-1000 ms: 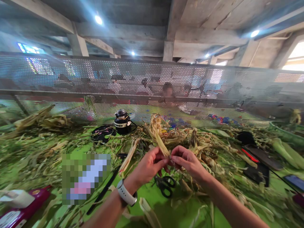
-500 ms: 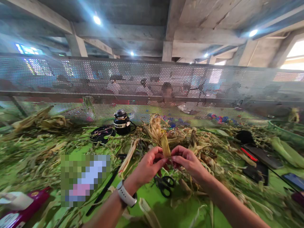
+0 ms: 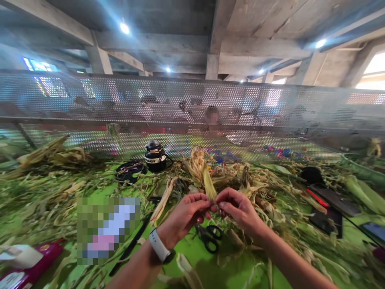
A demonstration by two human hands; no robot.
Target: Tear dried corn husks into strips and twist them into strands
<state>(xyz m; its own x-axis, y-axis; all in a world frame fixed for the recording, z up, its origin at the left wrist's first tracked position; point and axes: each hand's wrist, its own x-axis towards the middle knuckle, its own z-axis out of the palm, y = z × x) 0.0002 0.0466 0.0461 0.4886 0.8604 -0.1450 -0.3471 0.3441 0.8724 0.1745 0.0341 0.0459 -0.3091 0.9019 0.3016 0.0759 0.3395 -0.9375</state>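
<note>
Both hands (image 3: 184, 210) in a fingertip pinch on a ridged, slender yellow-green husk (image 3: 209, 184)

Two hands (image 3: 185, 214) (image 3: 240, 206), one bottle (image 3: 155, 157) (husks (image 3: 209, 185) past counting)

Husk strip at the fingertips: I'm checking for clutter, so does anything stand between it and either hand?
Nothing visible does. The left hand and right hand meet at the lower end of the husk strip. The black scissors lie nearer the wearer, not between.
</note>
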